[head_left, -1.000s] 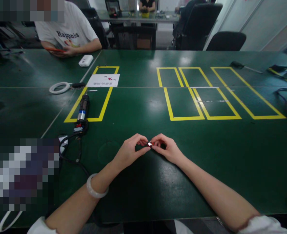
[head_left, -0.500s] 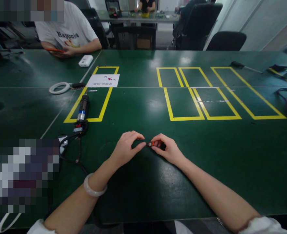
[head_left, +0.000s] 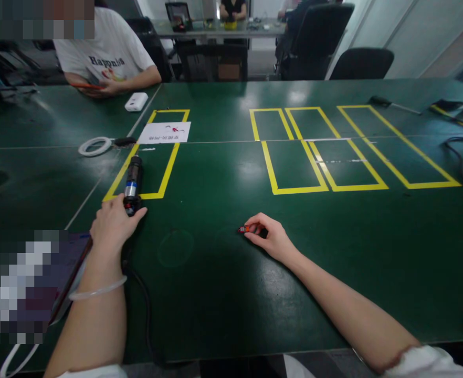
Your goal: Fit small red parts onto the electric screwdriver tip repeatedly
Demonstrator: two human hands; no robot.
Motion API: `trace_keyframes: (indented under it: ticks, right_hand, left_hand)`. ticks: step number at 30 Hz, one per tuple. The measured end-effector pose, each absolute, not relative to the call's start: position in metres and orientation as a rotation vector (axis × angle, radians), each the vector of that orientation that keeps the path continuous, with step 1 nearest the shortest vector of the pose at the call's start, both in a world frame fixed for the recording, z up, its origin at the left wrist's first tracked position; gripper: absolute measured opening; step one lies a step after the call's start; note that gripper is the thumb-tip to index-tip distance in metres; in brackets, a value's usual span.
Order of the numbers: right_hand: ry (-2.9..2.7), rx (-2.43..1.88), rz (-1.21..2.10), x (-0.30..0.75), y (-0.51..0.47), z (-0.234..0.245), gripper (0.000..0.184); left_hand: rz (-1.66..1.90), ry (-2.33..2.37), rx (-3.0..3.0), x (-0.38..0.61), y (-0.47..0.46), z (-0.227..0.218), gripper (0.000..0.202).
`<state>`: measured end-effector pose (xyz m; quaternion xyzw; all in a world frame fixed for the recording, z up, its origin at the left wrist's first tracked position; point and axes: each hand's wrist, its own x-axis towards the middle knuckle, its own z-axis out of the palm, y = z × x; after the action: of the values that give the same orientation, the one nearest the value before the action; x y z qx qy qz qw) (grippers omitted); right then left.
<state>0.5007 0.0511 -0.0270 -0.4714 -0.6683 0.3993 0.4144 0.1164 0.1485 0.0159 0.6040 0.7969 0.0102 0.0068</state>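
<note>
My right hand [head_left: 270, 238] rests on the green table [head_left: 231, 283] and pinches a small red part [head_left: 243, 229] between thumb and fingertips. My left hand [head_left: 111, 224] lies far to the left, its fingers curled round the near end of a black corded power tool [head_left: 133, 181] with a silver and blue band. The tool lies across the near edge of a yellow taped rectangle [head_left: 168, 163]. Its black cable [head_left: 145, 315] runs back toward me along the table. A pale bangle sits on my left wrist.
Several more yellow taped rectangles [head_left: 334, 147] mark the table on the right. A white paper label [head_left: 164, 132], a white tape roll [head_left: 95, 146] and a small white box [head_left: 136, 101] lie at the far left. Another person [head_left: 105, 52] sits across the table. Office chairs [head_left: 334, 47] stand behind.
My left hand has let go of the small red part, swung left and taken hold of the power tool's end. My right hand stays in place with the part.
</note>
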Motion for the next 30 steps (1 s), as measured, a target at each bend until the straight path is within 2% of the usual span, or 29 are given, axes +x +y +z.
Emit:
trace_keyframes:
  ticks: [5,14,22,30]
  right_hand:
    - [-1.717,-1.149,0.943,0.502,0.052,-0.029,0.013]
    - [-1.712,-1.181,0.919,0.502,0.053,-0.03,0.012]
    - [-1.753,-1.19,0.837,0.505,0.054,-0.028,0.013]
    - [-1.695,-1.277,0.835,0.504,0.055,-0.025,0.01]
  left_hand:
    - [-0.008,2.446,1.914,0.112,0.156,0.014,0.074]
    - [0.224,2.324,2.06,0.146,0.149,0.004,0.069]
    - [0.267,1.99,2.267,0.222,0.118,0.008,0.07]
    - [0.46,1.581,2.364,0.289,0.081,-0.001,0.071]
